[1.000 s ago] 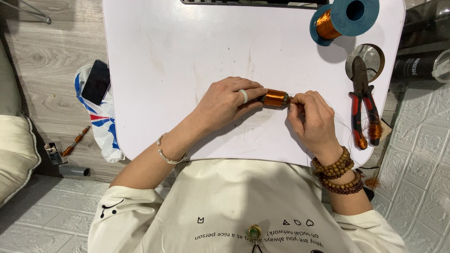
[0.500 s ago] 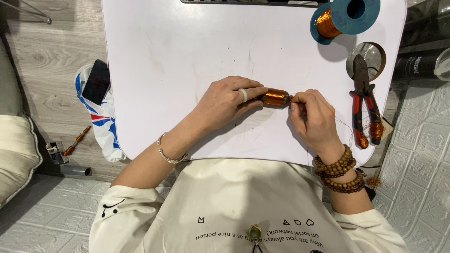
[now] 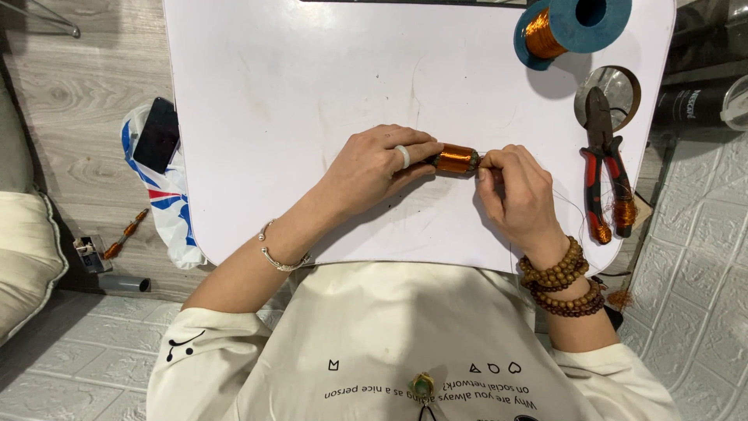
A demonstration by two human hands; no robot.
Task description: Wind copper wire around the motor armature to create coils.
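Here left hand (image 3: 374, 168), right hand (image 3: 518, 191) pinch coil (image 3: 456, 159).

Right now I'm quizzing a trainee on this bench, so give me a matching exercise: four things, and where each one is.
Things:
1. small copper-wound coil
2. blue spool of copper wire
3. red-handled pliers
4. black phone

Places:
A. on a plastic bag on the floor
B. white table's far right corner
C. between left hand and right hand
D. table's right edge

Pairs: 1-C, 2-B, 3-D, 4-A
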